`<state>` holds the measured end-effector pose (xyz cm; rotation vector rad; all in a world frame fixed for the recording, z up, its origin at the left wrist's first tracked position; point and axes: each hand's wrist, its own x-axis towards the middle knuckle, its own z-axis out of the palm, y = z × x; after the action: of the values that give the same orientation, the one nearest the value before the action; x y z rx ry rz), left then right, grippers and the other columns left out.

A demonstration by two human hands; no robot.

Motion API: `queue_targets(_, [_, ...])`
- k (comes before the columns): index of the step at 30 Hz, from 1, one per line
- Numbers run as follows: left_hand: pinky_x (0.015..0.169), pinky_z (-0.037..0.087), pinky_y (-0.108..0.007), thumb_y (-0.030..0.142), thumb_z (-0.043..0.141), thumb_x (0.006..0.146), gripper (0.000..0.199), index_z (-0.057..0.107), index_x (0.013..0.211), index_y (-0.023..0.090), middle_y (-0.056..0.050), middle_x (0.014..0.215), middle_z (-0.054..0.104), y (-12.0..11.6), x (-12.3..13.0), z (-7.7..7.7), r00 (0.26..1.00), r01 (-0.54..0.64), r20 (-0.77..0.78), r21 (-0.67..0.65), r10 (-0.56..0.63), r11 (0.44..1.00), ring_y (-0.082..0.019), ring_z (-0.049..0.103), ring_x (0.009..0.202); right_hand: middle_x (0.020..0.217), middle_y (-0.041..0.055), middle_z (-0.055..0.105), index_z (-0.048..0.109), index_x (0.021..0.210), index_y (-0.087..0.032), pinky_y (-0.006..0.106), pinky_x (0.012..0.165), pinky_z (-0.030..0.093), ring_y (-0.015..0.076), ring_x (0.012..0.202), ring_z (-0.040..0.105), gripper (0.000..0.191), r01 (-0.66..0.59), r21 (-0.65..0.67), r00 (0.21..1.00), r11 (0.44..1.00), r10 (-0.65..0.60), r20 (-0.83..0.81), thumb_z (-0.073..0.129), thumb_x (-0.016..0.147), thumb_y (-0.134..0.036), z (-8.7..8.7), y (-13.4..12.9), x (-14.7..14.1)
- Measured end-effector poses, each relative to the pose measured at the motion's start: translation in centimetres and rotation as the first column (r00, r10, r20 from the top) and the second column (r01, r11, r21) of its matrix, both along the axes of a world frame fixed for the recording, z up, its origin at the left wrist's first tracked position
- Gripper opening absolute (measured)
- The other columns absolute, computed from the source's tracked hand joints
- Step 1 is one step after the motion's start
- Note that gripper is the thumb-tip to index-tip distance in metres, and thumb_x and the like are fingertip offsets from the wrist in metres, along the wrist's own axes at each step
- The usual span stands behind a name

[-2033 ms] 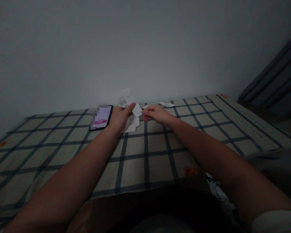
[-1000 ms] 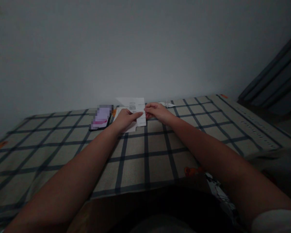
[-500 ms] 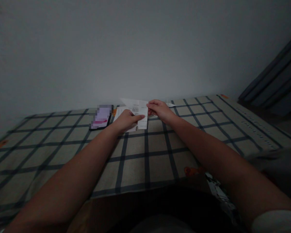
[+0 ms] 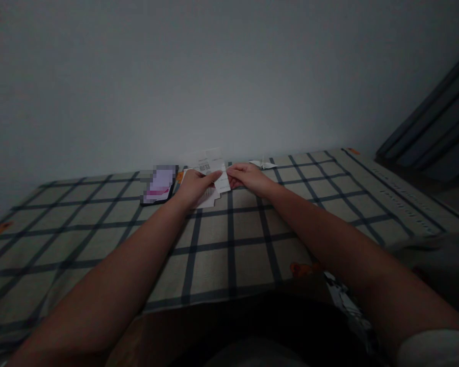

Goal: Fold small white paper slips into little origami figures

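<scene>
A creased white paper with print (image 4: 222, 182) is held up over the cloth. My left hand (image 4: 195, 186) pinches it with the thumb on top. At its right edge, my right hand (image 4: 249, 178) has thumb and fingertips pressed together on the paper. Beneath my left hand, another white paper (image 4: 206, 202) lies on the checked cloth, partly covered by that hand. To the left of the papers rests a phone (image 4: 158, 186) with a pale, pixelated screen and a dark edge.
A small folded white paper piece (image 4: 263, 164) lies behind my right hand, near the wall. The checked tablecloth (image 4: 248, 260) covers the table, with a grey wall (image 4: 229, 76) behind it. A dark curtain (image 4: 436, 122) hangs at the right.
The held paper has tilted and shifted a little to the left. My right hand has moved slightly left and down, uncovering more of the folded white piece behind it.
</scene>
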<state>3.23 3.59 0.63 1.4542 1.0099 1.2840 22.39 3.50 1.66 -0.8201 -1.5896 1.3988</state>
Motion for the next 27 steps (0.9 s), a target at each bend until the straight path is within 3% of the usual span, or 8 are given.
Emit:
queue_targets(12, [0.086,0.057,-0.047,0.040,0.084,0.063,0.037,0.077,0.087,0.012,-0.016,0.100,0.077,-1.2,0.5,0.8,0.999,-0.019,-0.033,0.011,0.019,1.000,-0.032,0.072,0.089,0.068,0.0001,0.061,0.059,0.077,-0.017,0.023,0.064,0.051,0.0098,0.062,0.059,0.013,-0.006,-0.100,0.994,0.995,-0.004,-0.106,0.057,0.089,-0.020,-0.5,0.2,-0.4])
queue_targets(20, [0.085,0.057,-0.044,0.041,0.085,0.061,0.039,0.077,0.085,0.011,-0.015,0.096,0.077,-0.9,0.7,0.2,0.998,-0.057,0.026,-0.031,0.058,0.998,-0.031,0.073,0.088,0.071,-0.0009,0.060,0.058,0.083,-0.018,0.025,0.067,0.053,0.0116,0.068,0.061,0.004,-0.079,-0.107,0.982,0.991,0.059,-0.177,0.062,0.082,-0.018,-0.6,0.2,-0.2])
queue_targets(27, [0.086,0.056,-0.043,0.043,0.085,0.062,0.042,0.077,0.087,0.010,-0.016,0.096,0.077,-0.5,0.6,-0.1,0.997,-0.063,0.038,0.002,0.063,0.998,-0.030,0.073,0.088,0.079,-0.0004,0.063,0.058,0.087,-0.018,0.027,0.074,0.055,0.0122,0.076,0.063,0.011,-0.084,-0.146,0.977,0.986,0.053,-0.205,0.063,0.079,-0.013,-0.1,-0.2,-0.1])
